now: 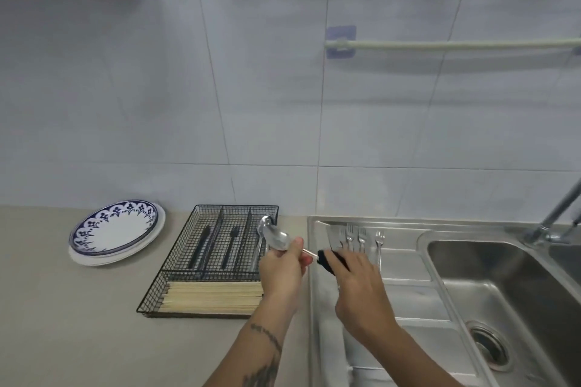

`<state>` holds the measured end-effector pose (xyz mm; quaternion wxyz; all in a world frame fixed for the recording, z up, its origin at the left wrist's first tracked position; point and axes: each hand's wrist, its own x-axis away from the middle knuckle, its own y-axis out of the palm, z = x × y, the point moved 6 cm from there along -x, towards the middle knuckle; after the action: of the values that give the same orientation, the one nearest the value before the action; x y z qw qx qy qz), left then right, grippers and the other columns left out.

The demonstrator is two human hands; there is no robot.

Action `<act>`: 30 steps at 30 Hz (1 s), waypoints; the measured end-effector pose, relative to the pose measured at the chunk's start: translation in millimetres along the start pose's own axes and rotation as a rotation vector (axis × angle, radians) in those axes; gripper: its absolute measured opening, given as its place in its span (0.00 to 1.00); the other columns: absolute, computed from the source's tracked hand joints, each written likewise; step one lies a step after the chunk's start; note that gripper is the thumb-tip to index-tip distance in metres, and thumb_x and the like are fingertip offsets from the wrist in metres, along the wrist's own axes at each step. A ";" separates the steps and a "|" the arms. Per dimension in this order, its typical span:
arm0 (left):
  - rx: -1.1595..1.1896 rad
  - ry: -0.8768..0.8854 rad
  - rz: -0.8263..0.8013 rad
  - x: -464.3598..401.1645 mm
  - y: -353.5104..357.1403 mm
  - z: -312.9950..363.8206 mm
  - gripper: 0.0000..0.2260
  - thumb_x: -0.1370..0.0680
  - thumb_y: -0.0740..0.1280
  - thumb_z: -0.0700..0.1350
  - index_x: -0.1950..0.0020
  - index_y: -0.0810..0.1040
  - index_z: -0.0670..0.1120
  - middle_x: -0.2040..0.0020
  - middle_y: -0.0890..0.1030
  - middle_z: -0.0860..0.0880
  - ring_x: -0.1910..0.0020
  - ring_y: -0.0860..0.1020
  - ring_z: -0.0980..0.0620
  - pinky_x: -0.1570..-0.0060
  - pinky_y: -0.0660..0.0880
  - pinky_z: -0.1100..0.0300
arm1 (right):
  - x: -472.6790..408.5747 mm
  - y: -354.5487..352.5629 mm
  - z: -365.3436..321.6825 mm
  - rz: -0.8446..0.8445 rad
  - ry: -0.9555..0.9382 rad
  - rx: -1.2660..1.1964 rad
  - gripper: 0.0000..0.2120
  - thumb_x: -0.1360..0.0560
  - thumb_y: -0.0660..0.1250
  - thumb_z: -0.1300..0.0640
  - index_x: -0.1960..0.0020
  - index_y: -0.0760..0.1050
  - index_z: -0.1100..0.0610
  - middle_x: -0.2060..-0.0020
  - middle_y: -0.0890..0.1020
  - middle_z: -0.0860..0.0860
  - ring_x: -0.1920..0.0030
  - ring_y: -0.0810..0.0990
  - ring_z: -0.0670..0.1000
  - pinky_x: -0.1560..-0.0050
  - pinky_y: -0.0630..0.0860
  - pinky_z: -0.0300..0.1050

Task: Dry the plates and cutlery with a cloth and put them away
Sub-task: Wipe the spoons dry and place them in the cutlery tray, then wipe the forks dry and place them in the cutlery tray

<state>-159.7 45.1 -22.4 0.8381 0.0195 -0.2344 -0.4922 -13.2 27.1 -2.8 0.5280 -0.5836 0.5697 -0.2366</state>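
Left hand (284,267): curled round a metal spoon (276,237), thumb pressed on the neck just below the bowl; held over the right edge of the wire tray.
Spoon: bowl up and tilted toward the wall, thin handle running right toward the other hand.
Right hand (356,273): over the draining board (405,286), back of hand to the camera, fingers together and bent down around a dark cloth (330,261); grip underneath hidden.
Forks (361,237): four lying side by side at the far edge of the draining board, tines toward the wall.
Wire tray (176,264): on the counter (78,308), against the sink's left edge; dark-handled cutlery (217,245) in the far compartments, pale chopsticks (213,297) across the near one.
Plates (116,232): stacked at the counter's far edge, left of the tray; blue-patterned rim on top.
Tap (556,214): at the sink's far right corner.
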 end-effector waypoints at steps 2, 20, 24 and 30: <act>-0.087 0.020 0.014 -18.6 -17.4 11.9 0.08 0.21 0.70 0.42 0.57 0.81 0.40 0.63 0.84 0.43 0.63 0.85 0.46 0.55 0.83 0.49 | 1.1 11.5 10.7 -0.027 0.059 -0.004 0.34 0.44 0.66 0.71 0.42 0.77 0.49 0.51 0.78 0.46 0.53 0.76 0.53 0.55 0.75 0.46; -0.857 0.129 0.025 -160.2 -31.2 35.5 0.10 0.25 0.65 0.34 0.48 0.77 0.48 0.57 0.79 0.48 0.63 0.79 0.50 0.68 0.74 0.60 | -21.3 35.8 30.1 -0.054 0.265 -0.249 0.26 0.29 0.60 0.74 0.42 0.80 0.50 0.55 0.73 0.35 0.49 0.71 0.34 0.50 0.64 0.21; -0.943 0.125 0.001 -158.9 -27.4 24.0 0.09 0.24 0.65 0.34 0.49 0.76 0.46 0.58 0.76 0.48 0.62 0.79 0.50 0.67 0.75 0.58 | -22.0 40.5 46.2 -0.067 0.348 -0.269 0.27 0.28 0.59 0.74 0.41 0.78 0.47 0.51 0.75 0.40 0.49 0.70 0.32 0.48 0.67 0.24; -1.000 0.188 0.001 -151.8 -26.8 22.6 0.12 0.25 0.65 0.35 0.43 0.78 0.46 0.55 0.78 0.48 0.64 0.78 0.52 0.70 0.75 0.60 | -22.4 35.3 58.1 -0.026 0.372 -0.305 0.27 0.28 0.58 0.75 0.42 0.77 0.48 0.51 0.74 0.40 0.49 0.72 0.36 0.53 0.68 0.21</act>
<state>-252.5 162.4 -66.1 0.7625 -0.3401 0.1062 -0.5400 17.8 75.1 -46.0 0.3166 -0.6104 0.6787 -0.2579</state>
